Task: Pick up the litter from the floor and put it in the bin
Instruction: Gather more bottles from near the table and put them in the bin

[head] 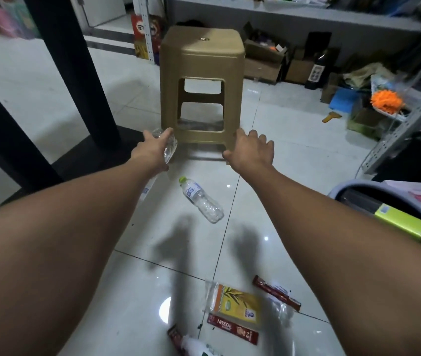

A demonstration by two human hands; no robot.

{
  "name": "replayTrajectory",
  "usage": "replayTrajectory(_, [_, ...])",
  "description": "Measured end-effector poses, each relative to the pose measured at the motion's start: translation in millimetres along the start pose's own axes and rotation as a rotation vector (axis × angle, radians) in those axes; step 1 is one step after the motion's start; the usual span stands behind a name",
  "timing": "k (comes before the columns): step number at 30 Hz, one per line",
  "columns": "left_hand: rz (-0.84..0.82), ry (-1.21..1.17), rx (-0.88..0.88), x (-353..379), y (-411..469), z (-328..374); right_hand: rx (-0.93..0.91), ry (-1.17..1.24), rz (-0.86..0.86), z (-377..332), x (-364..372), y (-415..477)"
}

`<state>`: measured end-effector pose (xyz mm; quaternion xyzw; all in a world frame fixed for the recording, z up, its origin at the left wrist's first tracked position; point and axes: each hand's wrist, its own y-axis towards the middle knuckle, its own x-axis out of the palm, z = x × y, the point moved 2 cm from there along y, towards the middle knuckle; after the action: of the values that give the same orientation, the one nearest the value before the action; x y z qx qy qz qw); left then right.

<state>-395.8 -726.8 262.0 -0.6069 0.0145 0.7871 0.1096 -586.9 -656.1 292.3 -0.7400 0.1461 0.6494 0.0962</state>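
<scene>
My left hand (pixel 153 149) is shut on a crumpled clear plastic bottle (pixel 169 147), held just in front of the stool's foot. My right hand (pixel 252 150) is stretched forward beside it, fingers spread, holding nothing. On the floor between my arms lies a clear water bottle (pixel 203 199) with a green cap. Nearer to me lie a yellow packet (pixel 237 301), red coffee sachets (pixel 232 331) (pixel 276 292) and a clear wrapper (pixel 285 310). The grey bin (pixel 348 187) stands at the right edge, with a green box (pixel 404 223) inside.
A tan plastic stool (pixel 201 80) stands straight ahead. Black table legs (pixel 75 73) on a dark base rise at the left. Metal shelving (pixel 407 119) with boxes and clutter lines the back and right. A white tiled floor (pixel 50 98) spreads to the left.
</scene>
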Motion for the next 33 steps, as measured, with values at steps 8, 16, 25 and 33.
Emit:
replayTrajectory(8, [-0.061, 0.044, 0.006, 35.5, 49.6, -15.8, 0.019, -0.012, -0.118, -5.3, 74.3, 36.5])
replayTrajectory(16, [-0.063, 0.070, 0.020, 82.1, 124.3, -34.1, 0.030, -0.020, -0.163, -20.0, 172.0, 96.1])
replayTrajectory(25, [-0.080, 0.044, 0.044, 128.0, 152.9, -49.4, 0.029, 0.017, -0.254, -28.5, 258.8, 108.9])
replayTrajectory(33, [-0.061, 0.089, 0.070, 137.1, 175.8, -47.2, 0.024, -0.037, -0.338, -38.2, 304.3, 124.8])
